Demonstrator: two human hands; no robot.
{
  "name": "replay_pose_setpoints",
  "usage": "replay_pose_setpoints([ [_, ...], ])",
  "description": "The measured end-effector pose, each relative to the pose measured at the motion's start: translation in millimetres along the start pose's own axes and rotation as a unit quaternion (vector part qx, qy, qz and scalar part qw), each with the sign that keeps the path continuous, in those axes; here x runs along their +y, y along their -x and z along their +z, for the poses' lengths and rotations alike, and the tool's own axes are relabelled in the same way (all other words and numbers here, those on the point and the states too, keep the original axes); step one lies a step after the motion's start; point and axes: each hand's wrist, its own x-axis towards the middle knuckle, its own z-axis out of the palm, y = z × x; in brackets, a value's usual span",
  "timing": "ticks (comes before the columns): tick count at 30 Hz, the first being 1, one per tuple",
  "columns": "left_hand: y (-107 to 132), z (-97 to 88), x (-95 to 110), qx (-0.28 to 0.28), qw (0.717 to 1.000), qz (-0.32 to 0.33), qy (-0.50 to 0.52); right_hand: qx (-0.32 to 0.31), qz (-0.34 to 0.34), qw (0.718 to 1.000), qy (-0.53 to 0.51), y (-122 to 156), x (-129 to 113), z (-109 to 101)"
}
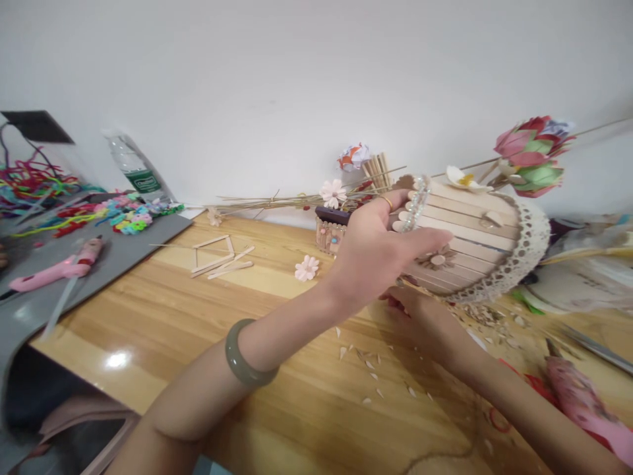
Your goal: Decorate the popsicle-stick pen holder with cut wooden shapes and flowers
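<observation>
A round pot made of craft sticks (475, 227) is tilted on its side above the table. Lace trims one end, a beaded strip the other, and small wooden flowers sit on its side. My left hand (376, 244) grips the beaded end, thumb along the sticks and fingers over the far edge. Below it, my right hand (408, 303) is close under the pot with its fingers curled; what they hold, if anything, is hidden. Paper flowers (529, 152) appear beyond the lace end.
A wooden flower (307, 268), loose craft sticks (217, 260) and petal-like shavings (368, 363) lie on the table. Pink glue guns (64, 267) are at left and right. Behind stand a small stick box (329, 236) and a water bottle (136, 165). Metal scissors or tweezers (598, 346) lie right.
</observation>
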Motion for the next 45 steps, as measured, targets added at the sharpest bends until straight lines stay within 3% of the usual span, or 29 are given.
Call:
replay_pose_setpoints([
  [3, 0.3, 0.7, -0.2, 0.005, 1.000, -0.009, 0.000, 0.012, -0.032, 0.999, -0.010, 4.4, -8.9, 1.2],
  [7, 0.8, 1.0, 0.8, 0.004, 0.999, -0.035, -0.011, -0.002, -0.064, 0.997, -0.037, 12.8, -38.5, 2.6],
  [11, 0.6, 0.4, 0.6, 0.002, 0.999, -0.036, -0.012, -0.026, -0.044, 0.996, -0.067, 13.1, -64.0, 9.6],
  [17, -0.4, -0.1, -1.1, 0.001, 1.000, -0.012, 0.004, -0.055, 0.021, 0.991, -0.118, 2.2, -64.7, 28.8],
  [22, -0.9, 0.5, 0.0, -0.001, 0.999, -0.018, 0.029, -0.060, 0.031, 0.985, -0.159, -3.3, -62.9, 35.1],
  [26, 1.0, 1.7, 1.2, -0.005, 0.999, -0.019, 0.039, -0.036, 0.015, 0.981, -0.188, 2.2, -69.6, 26.0],
  [30, 3.0, 2.9, -0.1, -0.003, 1.000, -0.003, 0.025, -0.017, -0.007, 0.976, -0.216, 24.1, -76.6, -4.8],
  [33, 4.2, 5.2, -2.5, -0.003, 1.000, -0.002, 0.028, 0.022, -0.035, 0.975, -0.220, 50.6, -74.7, -38.9],
  [36, 7.5, 9.6, -3.6, -0.004, 0.999, -0.006, 0.031, 0.146, -0.112, 0.966, -0.180, 75.6, -63.4, -73.9],
  [39, 14.9, 16.3, -2.7, -0.006, 1.000, -0.022, 0.012, 0.286, -0.100, 0.951, -0.068, 89.9, -49.7, -100.2],
  [42, 25.6, 25.0, -2.0, -0.003, 0.999, -0.041, -0.004, 0.394, -0.060, 0.916, 0.038, 93.2, -43.1, -111.7],
  [45, 35.9, 33.4, -3.7, -0.014, 0.998, -0.064, 0.004, 0.448, -0.063, 0.882, 0.134, 90.4, -43.2, -110.5],
])
